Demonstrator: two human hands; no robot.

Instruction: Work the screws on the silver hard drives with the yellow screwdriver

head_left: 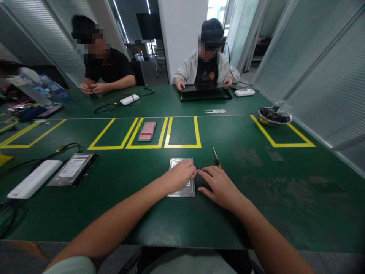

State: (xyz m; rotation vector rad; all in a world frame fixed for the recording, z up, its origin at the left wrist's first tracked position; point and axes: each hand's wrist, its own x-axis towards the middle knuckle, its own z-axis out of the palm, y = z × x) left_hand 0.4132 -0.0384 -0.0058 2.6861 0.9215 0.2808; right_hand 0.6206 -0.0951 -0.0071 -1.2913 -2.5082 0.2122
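Evidently the left hand (pixel 180 176) is pressing down on a hard drive (pixel 181 179) lying flat on the counter (pixel 256 198), fingers together. The right hand (pixel 221 187) is resting beside it, fingers spread, holding nothing. A screwdriver (pixel 216 157) is lying just beyond those fingertips, so the steadying step seems in hand; picking it up likely calls for a short forward reach.

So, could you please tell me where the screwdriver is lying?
In the head view, the screwdriver lies on the green table, just beyond the right hand and right of the silver hard drive.
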